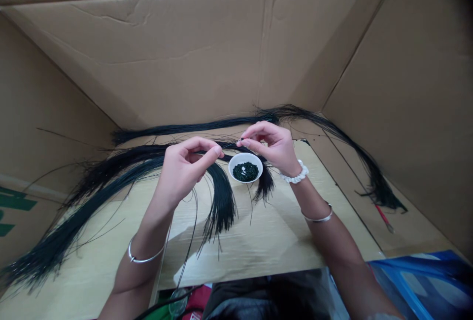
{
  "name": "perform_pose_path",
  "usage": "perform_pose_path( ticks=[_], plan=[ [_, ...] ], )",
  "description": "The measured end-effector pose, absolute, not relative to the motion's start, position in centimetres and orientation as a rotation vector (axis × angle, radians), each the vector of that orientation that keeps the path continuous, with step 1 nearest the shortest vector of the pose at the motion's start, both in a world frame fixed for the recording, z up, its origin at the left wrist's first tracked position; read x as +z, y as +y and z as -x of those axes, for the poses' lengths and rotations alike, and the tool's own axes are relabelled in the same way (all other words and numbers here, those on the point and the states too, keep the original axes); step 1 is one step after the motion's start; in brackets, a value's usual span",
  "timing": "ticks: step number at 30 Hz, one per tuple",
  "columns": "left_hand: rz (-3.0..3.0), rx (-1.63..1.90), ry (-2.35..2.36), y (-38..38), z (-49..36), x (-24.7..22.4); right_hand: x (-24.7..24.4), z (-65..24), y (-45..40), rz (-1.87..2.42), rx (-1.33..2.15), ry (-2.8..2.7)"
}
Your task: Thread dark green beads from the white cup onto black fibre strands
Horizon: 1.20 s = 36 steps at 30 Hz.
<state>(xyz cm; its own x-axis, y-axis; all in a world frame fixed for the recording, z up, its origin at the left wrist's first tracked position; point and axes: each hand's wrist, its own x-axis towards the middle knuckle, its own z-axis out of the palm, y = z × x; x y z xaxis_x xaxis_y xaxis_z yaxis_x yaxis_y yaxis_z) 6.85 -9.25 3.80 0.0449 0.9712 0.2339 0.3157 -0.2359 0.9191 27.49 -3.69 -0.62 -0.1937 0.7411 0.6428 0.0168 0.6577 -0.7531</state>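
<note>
A small white bowl [244,158] stands between my hands, holding dark green bits [245,172] with a few white specks among them. My left hand [186,165] is left of the bowl, thumb and forefinger pinched together; whatever they hold is too fine to make out. Above the bowl's right rim, my right hand [271,145] pinches a small dark piece [242,139] between thumb and fingertip. Beneath my left hand runs a bundle of long dark green strands [221,197], its cut ends fanned towards me. A single thin dark strand [192,231] hangs down by my left wrist.
A black strand bundle [121,160] lies behind the green one. Along the back another dark bundle [185,127] stretches, and one more [354,147] curves down the right side. A red-handled tool [384,217] lies there. Cardboard walls [185,54] enclose the pale tabletop [273,246].
</note>
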Motion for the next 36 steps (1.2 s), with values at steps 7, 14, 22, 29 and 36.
perform_pose_path(
  ticks=[7,14,22,29,36],
  plan=[
    [-1.693,1.191,1.371,-9.1,-6.7,3.9,0.2,-28.5,-4.0,0.609,0.266,-1.920],
    [-1.753,1.126,1.359,-9.3,-6.6,4.0,1.2,-29.4,-4.6,0.617,0.239,-2.114],
    [-1.799,1.102,1.326,-9.4,-6.7,3.8,1.1,-29.1,-4.6,0.617,0.664,-2.011],
    [-1.799,1.108,1.324,-9.6,-6.7,3.9,0.6,-28.7,-4.2,0.578,0.893,-1.916],
    [-1.824,1.094,1.319,-9.5,-6.6,3.8,0.5,-28.7,-4.3,0.567,0.882,-1.905]
  ],
)
